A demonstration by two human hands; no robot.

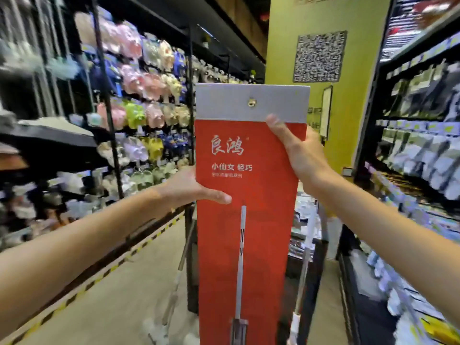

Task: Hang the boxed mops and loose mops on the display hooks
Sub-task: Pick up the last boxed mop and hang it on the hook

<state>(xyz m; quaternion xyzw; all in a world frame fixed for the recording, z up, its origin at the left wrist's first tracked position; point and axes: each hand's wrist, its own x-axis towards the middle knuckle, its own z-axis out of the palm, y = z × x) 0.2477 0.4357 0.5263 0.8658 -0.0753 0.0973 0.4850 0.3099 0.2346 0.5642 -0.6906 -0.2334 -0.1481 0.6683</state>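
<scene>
I hold a tall red boxed mop (249,232) upright in front of me, with a grey top band and a metal-ringed hanging hole (252,102) near its top edge. My left hand (191,189) grips its left edge at mid-height, thumb across the front. My right hand (298,150) grips the right edge higher up, thumb on the grey band. Loose mops (174,295) with pale handles stand behind the box, partly hidden, one to its left and another loose mop (305,270) to its right. No display hook is clearly visible behind the box.
A dark shelf rack (107,108) of pastel plush slippers lines the left side, with a yellow-black striped floor edge (119,262). A yellow pillar (321,26) with a QR code stands ahead. Shelves of packaged goods (423,145) fill the right. The floor aisle (124,307) runs on the left.
</scene>
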